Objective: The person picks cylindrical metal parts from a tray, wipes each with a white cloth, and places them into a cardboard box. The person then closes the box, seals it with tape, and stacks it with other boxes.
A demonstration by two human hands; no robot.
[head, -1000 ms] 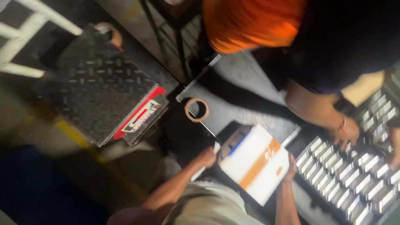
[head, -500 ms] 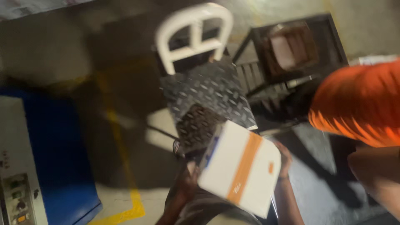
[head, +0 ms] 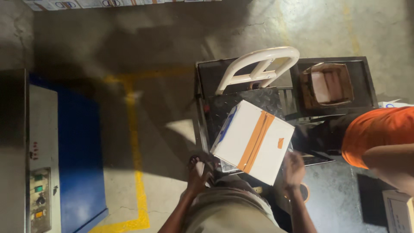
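Note:
A white carton sealed with orange tape lies tilted over the checker-plate platform of a floor scale with a white tubular handle. My right hand presses its spread fingers against the carton's near right edge. My left hand hangs just below the carton's near left corner, a little apart from it and holding nothing.
Another person in an orange shirt bends in from the right. An open brown carton sits on a dark stand behind the scale. A blue machine with a grey control panel stands at left, beside a yellow floor line. A tape roll lies near my right wrist.
I turned from the tray of small packs toward the scale, carrying the carton in both hands. The carton is now over the platform and my left hand has come off it.

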